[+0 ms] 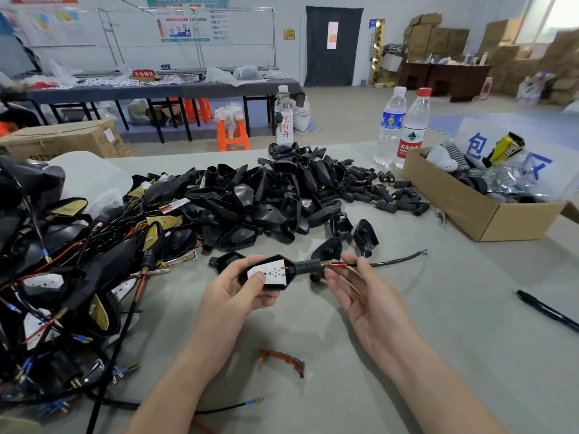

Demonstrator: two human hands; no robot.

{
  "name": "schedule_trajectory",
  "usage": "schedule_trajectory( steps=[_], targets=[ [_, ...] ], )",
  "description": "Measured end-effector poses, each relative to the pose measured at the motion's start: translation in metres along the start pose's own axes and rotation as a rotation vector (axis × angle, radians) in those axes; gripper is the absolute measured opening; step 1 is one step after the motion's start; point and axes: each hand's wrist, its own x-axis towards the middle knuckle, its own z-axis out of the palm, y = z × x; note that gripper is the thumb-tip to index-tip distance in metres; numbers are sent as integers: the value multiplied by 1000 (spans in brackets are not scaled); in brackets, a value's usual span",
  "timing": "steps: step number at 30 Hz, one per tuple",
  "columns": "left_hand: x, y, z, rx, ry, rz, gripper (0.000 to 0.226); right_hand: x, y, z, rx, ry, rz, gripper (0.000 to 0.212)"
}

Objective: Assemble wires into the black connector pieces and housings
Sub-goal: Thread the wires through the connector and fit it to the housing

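My left hand (236,291) grips a black housing (289,270) with a white LED board (268,272) seated in it, thumb pressing on the board. A black connector piece (308,266) with a spring sticks out of the housing's right end. My right hand (360,289) pinches the red and black wire (391,262) just past the spring; the wire's free end lies on the table to the right. A big pile of empty black housings (269,195) lies behind, and small black connector pieces (385,192) lie at its right.
A heap of finished wired assemblies (62,261) fills the left. A cardboard box (482,211) of parts stands at the right, three water bottles (404,126) behind. A black pen (548,310) lies at the right, an orange-brown strip (283,360) near me.
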Motion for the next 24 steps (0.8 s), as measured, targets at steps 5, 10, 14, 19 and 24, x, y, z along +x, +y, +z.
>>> schedule_trajectory(
  steps=[5,10,14,19,24],
  targets=[
    [0,-1,-1,4,2,7,29,0,2,-1,-44,-31,-57,28],
    [0,-4,-2,57,-8,25,31,1,4,-3,-137,-62,-121,26],
    [0,-5,-2,66,-17,33,29,1,5,-4,-192,-79,-125,26],
    [1,-5,-3,49,-21,27,25,1,8,-2,-223,-107,-125,27],
    [1,-6,-3,51,-27,19,24,-1,10,1,-237,-137,-107,27]
  ],
)
